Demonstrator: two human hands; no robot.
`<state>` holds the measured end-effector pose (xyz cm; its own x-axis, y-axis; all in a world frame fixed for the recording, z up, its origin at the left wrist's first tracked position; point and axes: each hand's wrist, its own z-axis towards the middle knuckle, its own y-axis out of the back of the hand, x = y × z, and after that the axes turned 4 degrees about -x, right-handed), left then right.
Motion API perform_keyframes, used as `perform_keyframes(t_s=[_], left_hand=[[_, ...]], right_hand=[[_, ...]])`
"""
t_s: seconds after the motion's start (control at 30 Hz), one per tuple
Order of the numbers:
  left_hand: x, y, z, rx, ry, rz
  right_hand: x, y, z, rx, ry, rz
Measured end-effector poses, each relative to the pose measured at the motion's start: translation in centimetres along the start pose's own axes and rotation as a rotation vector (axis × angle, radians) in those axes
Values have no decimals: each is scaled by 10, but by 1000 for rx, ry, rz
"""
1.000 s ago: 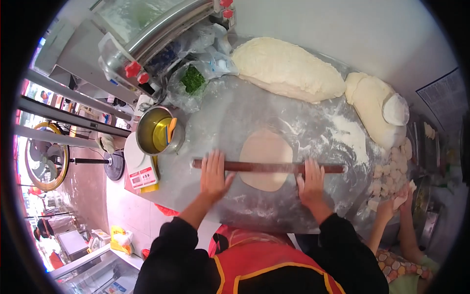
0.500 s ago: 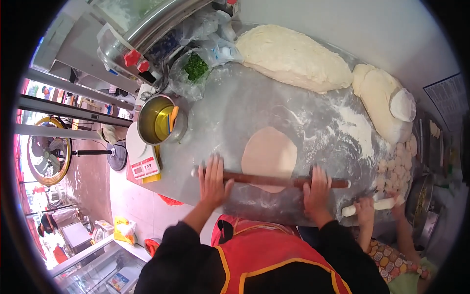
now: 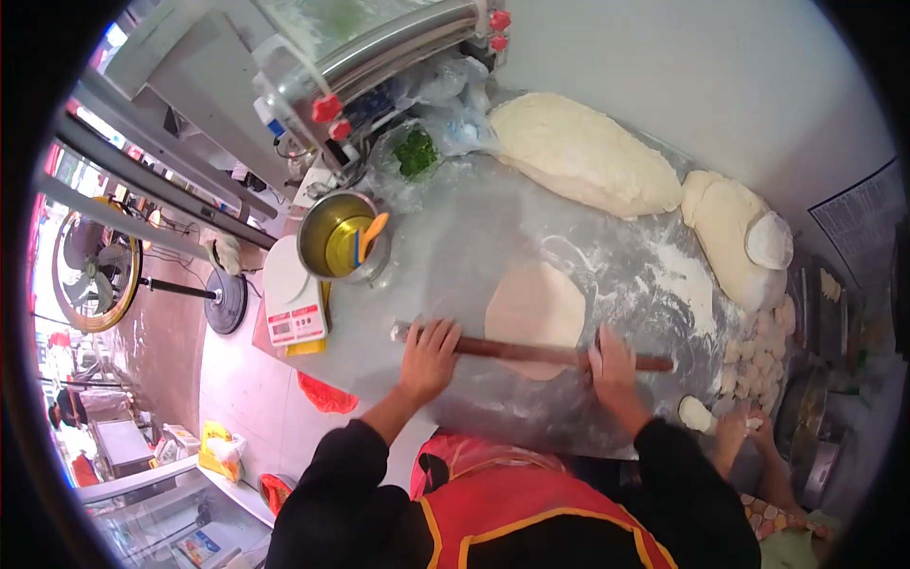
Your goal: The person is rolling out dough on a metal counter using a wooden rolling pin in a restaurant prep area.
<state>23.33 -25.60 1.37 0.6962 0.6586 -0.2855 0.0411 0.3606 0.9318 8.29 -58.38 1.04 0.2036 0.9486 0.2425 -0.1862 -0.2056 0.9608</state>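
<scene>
A long brown rolling pin [image 3: 517,352] lies crosswise over the near part of a flat round sheet of dough [image 3: 538,299]. Near the pin's left end, my left hand [image 3: 429,362] rests with its fingers bent over the wood. My right hand [image 3: 614,372] grips it toward the other end, just right of the sheet. Both hands are palm down. The sheet lies on a grey, flour-dusted worktop [image 3: 431,261].
A large dough mass [image 3: 583,156] and a smaller one [image 3: 725,223] lie at the back. Left stand a metal pot [image 3: 313,248] of yellow liquid with a brush and a white scale [image 3: 292,308]. At right, another person's hands [image 3: 739,431] work dough beside several dough pieces [image 3: 758,356].
My view has shifted and tilted slightly. My left fingers, straighter before, now curl over the pin. The other person's hands have come together on the dough roll, which now shows as a shorter piece.
</scene>
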Motion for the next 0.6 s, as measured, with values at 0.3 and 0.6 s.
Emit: perform_keyframes(t_s=[0.3, 0.6], left_hand=[[-25, 34, -26, 103, -21, -103], [-33, 50, -64, 103, 25, -197]], right_hand=[[38, -30, 174, 423, -64, 304], [108, 126, 179, 196, 211, 245]])
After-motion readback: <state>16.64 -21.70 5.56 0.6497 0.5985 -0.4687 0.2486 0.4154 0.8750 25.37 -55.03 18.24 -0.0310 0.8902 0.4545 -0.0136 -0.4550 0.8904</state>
